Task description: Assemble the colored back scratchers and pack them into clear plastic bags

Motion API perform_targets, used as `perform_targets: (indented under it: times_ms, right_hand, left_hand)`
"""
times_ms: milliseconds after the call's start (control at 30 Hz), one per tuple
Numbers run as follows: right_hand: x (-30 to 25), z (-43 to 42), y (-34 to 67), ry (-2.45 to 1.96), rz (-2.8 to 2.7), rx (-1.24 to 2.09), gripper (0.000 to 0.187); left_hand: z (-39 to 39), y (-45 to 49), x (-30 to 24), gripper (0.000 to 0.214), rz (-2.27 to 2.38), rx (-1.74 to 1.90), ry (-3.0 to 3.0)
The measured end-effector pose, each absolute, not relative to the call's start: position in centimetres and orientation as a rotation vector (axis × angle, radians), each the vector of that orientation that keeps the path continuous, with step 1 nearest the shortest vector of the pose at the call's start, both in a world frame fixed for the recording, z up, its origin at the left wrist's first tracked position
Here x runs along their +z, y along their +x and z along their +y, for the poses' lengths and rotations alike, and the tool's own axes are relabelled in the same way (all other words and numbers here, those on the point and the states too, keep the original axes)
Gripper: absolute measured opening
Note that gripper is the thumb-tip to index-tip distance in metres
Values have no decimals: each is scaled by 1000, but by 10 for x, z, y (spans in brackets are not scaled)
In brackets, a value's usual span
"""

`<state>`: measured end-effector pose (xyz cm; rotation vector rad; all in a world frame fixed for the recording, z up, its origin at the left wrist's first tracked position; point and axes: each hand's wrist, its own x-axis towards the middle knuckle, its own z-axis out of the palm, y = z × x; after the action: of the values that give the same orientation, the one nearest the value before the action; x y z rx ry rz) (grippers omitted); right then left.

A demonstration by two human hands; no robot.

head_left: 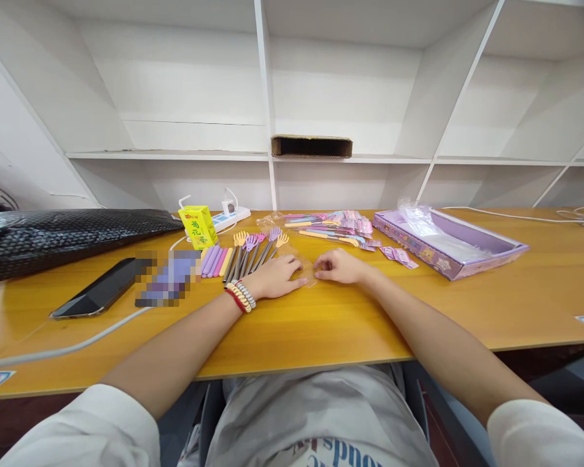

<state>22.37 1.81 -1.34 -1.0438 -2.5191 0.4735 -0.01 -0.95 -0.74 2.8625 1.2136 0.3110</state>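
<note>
My left hand [278, 277] lies fairly flat on the table, thumb apart from the fingers, over a thin clear plastic bag [309, 277]. From the other side my right hand [341, 266] has its fingers curled in a pinch at the bag's edge. Just beyond my left hand are several back scratchers with dark metal rods and claw heads in purple [274, 233], yellow [282, 240] and pink. Left of these, several coloured handles [214, 261] lie side by side. Past my right hand is a pile of packed back scratchers [340, 224], with small pink cards [399, 256] beside it.
An open purple box [448, 263] holding clear bags [421, 220] stands at the right. A yellow drink carton [198, 227], a power strip [231, 218], a dark phone [102, 285] and a black wrapped bundle [68, 237] are to the left. White shelves [194, 155] rise behind, bearing a cardboard box [311, 146].
</note>
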Motion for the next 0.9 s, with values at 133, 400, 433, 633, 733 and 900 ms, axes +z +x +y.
perform_targets:
  times_ms: [133, 400, 433, 633, 733, 900]
  right_hand:
    - [-14, 18, 224, -1036, -2529, 487, 22]
    - [-12, 17, 224, -932, -2569, 495, 37]
    - [-12, 17, 224, -923, -2576, 488, 40]
    - [-12, 18, 225, -933, -2597, 472, 37]
    - [-13, 17, 224, -918, -2581, 439, 30]
    - [-15, 19, 223, -949, -2493, 356, 22]
  left_hand:
    - [-9, 0, -8, 45, 1213, 315, 2859]
    - [-10, 0, -6, 44, 1164, 328, 2847]
    - [-11, 0, -6, 44, 1137, 332, 2841]
    - [-16, 2, -2, 48, 999, 352, 2801]
    - [-18, 2, 1, 48, 918, 369, 2772]
    - [-20, 2, 3, 36, 729, 454, 2519]
